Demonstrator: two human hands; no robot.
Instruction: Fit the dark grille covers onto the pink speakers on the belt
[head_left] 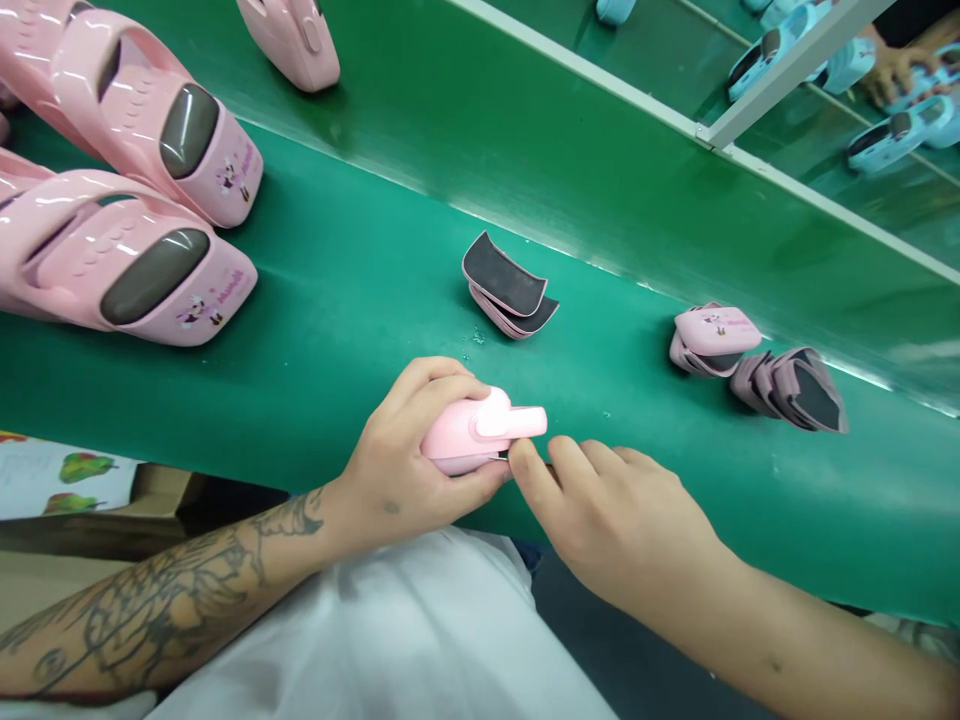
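My left hand [409, 460] is wrapped around a small pink plastic shoe part [480, 435] at the near edge of the green conveyor belt [360, 300]. My right hand [607, 515] has its fingers curled, and their tips pinch the underside of the same part. Just beyond the hands lie curved grey-and-pink pads [508, 290] stacked on the belt. Further right sit a pink printed strap piece [712, 335] and a small heap of more grey-pink pads [791, 390].
Several pink sandals [161, 275] with grey insets lie at the upper left. A white rail [787, 55] crosses the top right, where another person's hand [896, 70] handles blue sandals [896, 130]. A cardboard box [90, 500] sits below the belt at left.
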